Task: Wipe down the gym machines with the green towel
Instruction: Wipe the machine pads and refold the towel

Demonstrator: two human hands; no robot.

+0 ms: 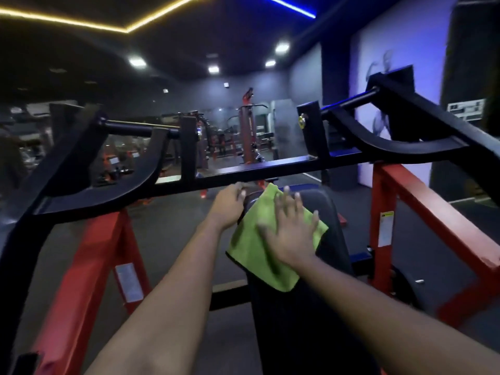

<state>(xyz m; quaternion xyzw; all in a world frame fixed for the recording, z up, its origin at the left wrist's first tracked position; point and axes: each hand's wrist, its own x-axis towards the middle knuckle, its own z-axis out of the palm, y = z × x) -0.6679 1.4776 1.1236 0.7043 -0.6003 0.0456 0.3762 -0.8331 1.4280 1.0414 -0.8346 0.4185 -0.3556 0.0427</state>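
A green towel (253,239) is lying spread across the upper part of a black pad (286,320) on a gym machine, one corner pointing up toward the pad's top edge and another hanging off its left side. A person's right hand (290,234) is pressing flat on the towel, fingers straight and fanned apart, slightly blurred. The left hand (228,204) is holding the pad just beside the towel, its fingers curling over the pad's upper left edge. Both bare forearms are reaching in from the bottom of the view.

A black crossbar (270,169) is running across just beyond the hands, joining curved black arms on either side. Red uprights (89,255) are standing to the left and right of the pad; the right one is carrying a warning label (386,228). More red and black machines (247,131) are standing well behind. A yellow light strip (130,29) and a blue light strip (289,5) are glowing on the dark ceiling.
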